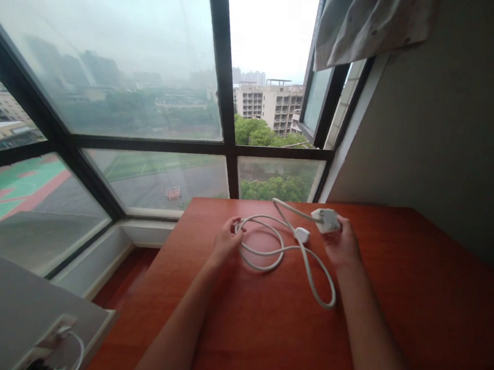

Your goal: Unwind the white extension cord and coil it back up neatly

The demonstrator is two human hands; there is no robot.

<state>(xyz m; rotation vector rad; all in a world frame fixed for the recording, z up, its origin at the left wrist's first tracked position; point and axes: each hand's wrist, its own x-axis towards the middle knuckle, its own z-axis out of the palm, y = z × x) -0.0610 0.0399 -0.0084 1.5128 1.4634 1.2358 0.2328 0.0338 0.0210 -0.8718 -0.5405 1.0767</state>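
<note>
A white power cord [282, 249] lies in loose loops on the red-brown wooden table [412, 312]. My left hand [225, 241] is closed on the cord's left loop. My right hand [343, 243] grips the white adapter block [327, 220] at the cord's far end, fingers wrapped round it. A small white plug [302, 234] rests on the table between my hands, just left of the block.
A large dark-framed window [226, 149] runs along the table's far edge, with a grey wall [447, 138] on the right. A cloth [371, 24] hangs at the top right. At lower left, a grey surface holds a white socket with a cable [57, 338].
</note>
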